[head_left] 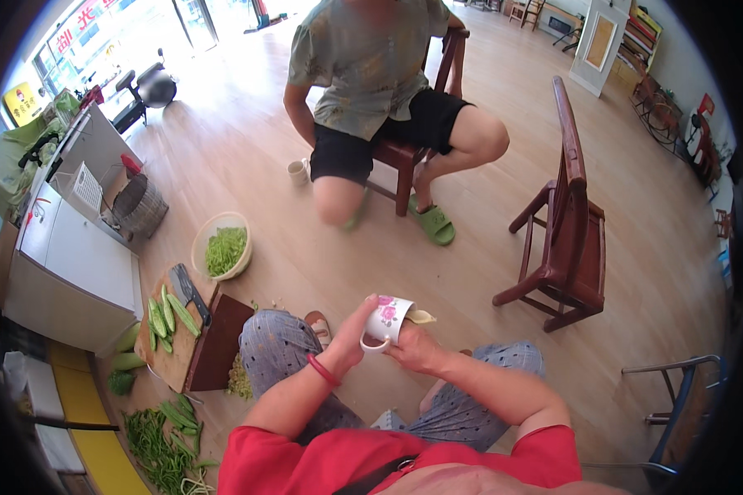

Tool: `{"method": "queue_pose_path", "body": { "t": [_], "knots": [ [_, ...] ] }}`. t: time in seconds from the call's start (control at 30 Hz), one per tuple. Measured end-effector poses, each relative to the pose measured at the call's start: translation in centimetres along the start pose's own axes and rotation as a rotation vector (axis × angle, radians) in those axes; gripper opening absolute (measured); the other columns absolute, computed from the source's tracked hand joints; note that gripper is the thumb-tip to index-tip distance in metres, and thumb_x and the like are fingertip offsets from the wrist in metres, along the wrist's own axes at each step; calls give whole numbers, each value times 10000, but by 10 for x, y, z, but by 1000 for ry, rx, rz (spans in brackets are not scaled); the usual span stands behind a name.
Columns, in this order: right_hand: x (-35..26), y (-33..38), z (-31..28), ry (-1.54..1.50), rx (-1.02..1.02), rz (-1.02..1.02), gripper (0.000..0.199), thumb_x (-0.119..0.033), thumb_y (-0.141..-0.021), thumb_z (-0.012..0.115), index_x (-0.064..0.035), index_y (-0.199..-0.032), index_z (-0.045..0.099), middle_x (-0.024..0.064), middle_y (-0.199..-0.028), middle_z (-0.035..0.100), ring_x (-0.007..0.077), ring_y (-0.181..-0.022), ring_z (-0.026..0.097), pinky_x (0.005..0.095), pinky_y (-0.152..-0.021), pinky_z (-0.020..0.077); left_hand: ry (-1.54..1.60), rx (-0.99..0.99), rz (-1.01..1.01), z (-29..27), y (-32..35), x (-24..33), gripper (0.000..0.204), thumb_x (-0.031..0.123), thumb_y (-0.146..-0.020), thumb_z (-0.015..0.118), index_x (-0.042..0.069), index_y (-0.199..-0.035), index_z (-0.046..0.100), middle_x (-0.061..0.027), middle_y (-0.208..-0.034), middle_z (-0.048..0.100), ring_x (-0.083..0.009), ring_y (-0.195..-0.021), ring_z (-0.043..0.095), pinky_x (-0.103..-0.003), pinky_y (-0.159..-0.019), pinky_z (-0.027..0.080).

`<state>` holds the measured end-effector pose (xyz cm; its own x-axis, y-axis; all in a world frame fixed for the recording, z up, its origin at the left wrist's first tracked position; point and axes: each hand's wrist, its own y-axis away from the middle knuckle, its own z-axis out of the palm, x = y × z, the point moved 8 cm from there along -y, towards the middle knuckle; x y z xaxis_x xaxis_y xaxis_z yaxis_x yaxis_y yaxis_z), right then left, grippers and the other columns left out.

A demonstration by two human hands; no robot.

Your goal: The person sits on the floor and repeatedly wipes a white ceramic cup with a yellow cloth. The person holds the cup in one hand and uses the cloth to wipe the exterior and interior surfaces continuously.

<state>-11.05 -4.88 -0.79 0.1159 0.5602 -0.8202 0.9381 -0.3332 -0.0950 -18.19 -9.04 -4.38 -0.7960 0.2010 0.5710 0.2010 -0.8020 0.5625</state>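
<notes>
A white mug [388,320] with a pink flower print is tilted on its side above my knees, and both hands are on it. My left hand [353,328], with a red band on the wrist, grips the mug's left side by the handle. My right hand [415,346] supports it from below and the right. A pale yellowish piece [421,316] shows at the mug's far side. I sit in a red top and patterned grey trousers.
A person sits opposite on a dark wooden chair [404,157], a small cup [298,171] by their foot. Another wooden chair [565,239] stands to the right. On the left lie a bowl of chopped greens [222,245], a cutting board [173,346] with cucumbers and a cleaver [188,290], green beans [157,445] and a white cabinet [74,264].
</notes>
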Motion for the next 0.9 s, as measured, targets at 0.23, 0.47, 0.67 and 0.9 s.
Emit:
{"method": "queue_pose_path", "body": {
  "t": [0.23, 0.47, 0.67, 0.9],
  "knots": [
    [14, -11, 5, -31, -34, 82, 442, -205, -798, 616, -54, -1197, 501, 175, -1109, 570, 337, -1023, 558, 412, -835, 454, 36, -6, -6, -15, -21, -1, 332, 365, -924, 480, 72, -1060, 556, -33, -947, 629, -152, -846, 617, -308, -714, 508],
    [3, -1, 2, -56, -35, 49, 446, -206, -796, 617, -49, -1197, 502, 174, -1107, 573, 336, -1028, 557, 408, -840, 454, 26, 22, -17, -3, -2, -3, 358, 375, -924, 475, 64, -1083, 551, -46, -969, 629, -168, -880, 611, -328, -760, 498],
    [8, 1, 2, -28, -6, 35, 438, -206, -801, 612, -56, -1197, 502, 173, -1118, 566, 343, -1026, 554, 413, -838, 452, -9, 9, 8, 0, -2, -2, 370, 387, -932, 452, 71, -1099, 549, -49, -990, 622, -173, -910, 603, -330, -785, 490],
    [8, 1, -2, -9, 37, 9, 435, -215, -796, 623, -65, -1187, 506, 168, -1108, 567, 339, -1013, 558, 414, -835, 452, -22, -5, 15, 0, -6, -4, 385, 387, -941, 432, 66, -1121, 545, -51, -1008, 621, -174, -928, 601, -325, -814, 480]
  ]
}}
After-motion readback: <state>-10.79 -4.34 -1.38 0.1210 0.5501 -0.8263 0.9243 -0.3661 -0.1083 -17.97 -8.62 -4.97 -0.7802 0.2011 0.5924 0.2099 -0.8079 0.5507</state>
